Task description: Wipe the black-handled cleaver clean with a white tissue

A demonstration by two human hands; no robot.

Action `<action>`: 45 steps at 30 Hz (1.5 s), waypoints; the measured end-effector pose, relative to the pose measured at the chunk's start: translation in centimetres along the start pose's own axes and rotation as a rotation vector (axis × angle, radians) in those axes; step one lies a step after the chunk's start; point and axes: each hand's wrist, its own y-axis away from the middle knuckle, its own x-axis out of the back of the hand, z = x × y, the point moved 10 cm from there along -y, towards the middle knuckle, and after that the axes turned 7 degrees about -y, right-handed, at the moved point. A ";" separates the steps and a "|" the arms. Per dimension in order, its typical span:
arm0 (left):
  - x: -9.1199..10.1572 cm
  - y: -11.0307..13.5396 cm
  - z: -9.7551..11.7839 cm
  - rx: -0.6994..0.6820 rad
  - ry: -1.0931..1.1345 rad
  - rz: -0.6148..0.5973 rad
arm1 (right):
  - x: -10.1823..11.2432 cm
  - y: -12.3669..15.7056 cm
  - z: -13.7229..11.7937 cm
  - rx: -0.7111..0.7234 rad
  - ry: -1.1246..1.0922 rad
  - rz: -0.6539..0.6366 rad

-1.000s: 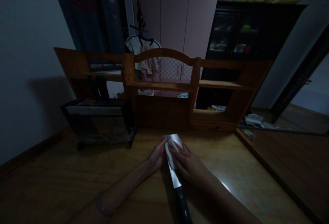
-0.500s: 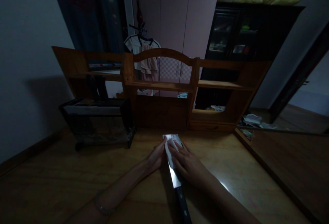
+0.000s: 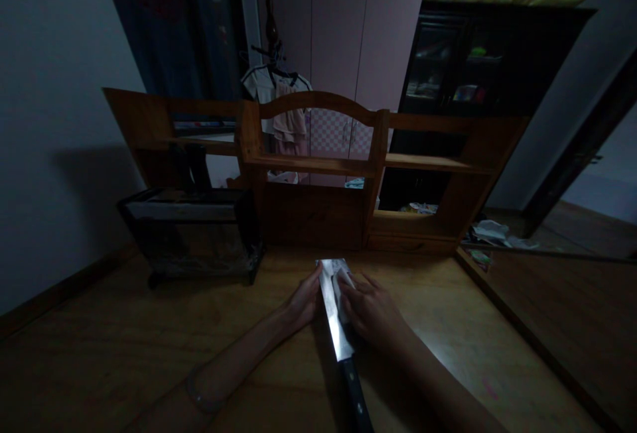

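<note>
A kitchen knife [image 3: 334, 327] with a wide shiny blade and a black riveted handle [image 3: 355, 393] points away from me over the wooden desk. My left hand [image 3: 304, 300] grips the blade's left edge near the far end, thumb on top. Pressed on the right side of the blade is a white tissue [image 3: 343, 290], held under the bent fingers of my right hand [image 3: 373, 307]. The fingers beneath the blade are hidden, and nobody holds the handle.
To the left stands a knife block [image 3: 194, 234] with dark handles sticking up. A wooden shelf unit [image 3: 313, 166] runs along the desk's back edge. A raised wooden rim [image 3: 517, 317] borders the desk [image 3: 239, 393] on the right.
My right hand and the tissue have shifted slightly right across the blade, baring more of its left part. Its fingers are more curled. My left hand stays in place.
</note>
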 end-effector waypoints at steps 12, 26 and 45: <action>-0.3 -0.2 0.1 -0.038 -0.024 -0.134 | 0.9 0.3 0.6 -0.050 0.046 0.020; 0.4 -0.3 -0.4 0.013 0.014 -0.063 | -1.9 0.7 -1.9 0.051 -0.180 -0.214; -0.4 -0.3 0.0 -0.011 0.051 -0.122 | 0.4 0.0 1.8 -0.060 -0.067 0.031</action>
